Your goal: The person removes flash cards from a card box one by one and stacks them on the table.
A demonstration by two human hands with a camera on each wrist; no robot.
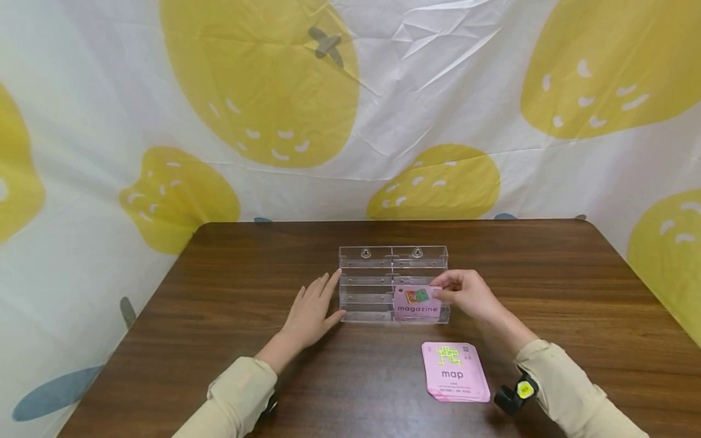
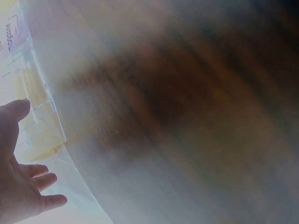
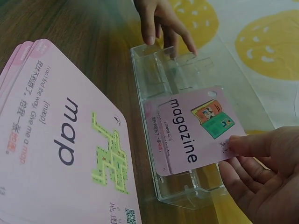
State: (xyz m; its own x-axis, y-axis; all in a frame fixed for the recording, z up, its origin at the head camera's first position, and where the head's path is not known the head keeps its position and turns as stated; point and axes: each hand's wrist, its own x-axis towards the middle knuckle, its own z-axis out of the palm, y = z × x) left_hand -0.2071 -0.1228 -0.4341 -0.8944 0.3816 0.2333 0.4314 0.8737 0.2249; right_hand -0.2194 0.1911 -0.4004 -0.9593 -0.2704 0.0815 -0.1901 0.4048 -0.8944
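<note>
A clear plastic card rack (image 1: pixel 366 316) with two columns of stepped slots stands on the table. My right hand (image 1: pixel 472 295) pinches the upper right corner of a pink "magazine" flashcard (image 1: pixel 417 309) between thumb and fingers. In the right wrist view the card (image 3: pixel 187 135) sits at the front slot of the right column, its lower part behind the clear front wall. My left hand (image 1: pixel 311 310) touches the rack's left side with fingers extended, thumb near the bottom front corner. In the left wrist view the left hand's fingers (image 2: pixel 44 181) are spread.
A stack of pink flashcards (image 1: pixel 456 372), "map" on top, lies on the table in front of the rack, toward the right. The brown wooden table (image 1: pixel 219 261) meets a white cloth (image 1: pixel 306 201) printed with yellow fruit behind it.
</note>
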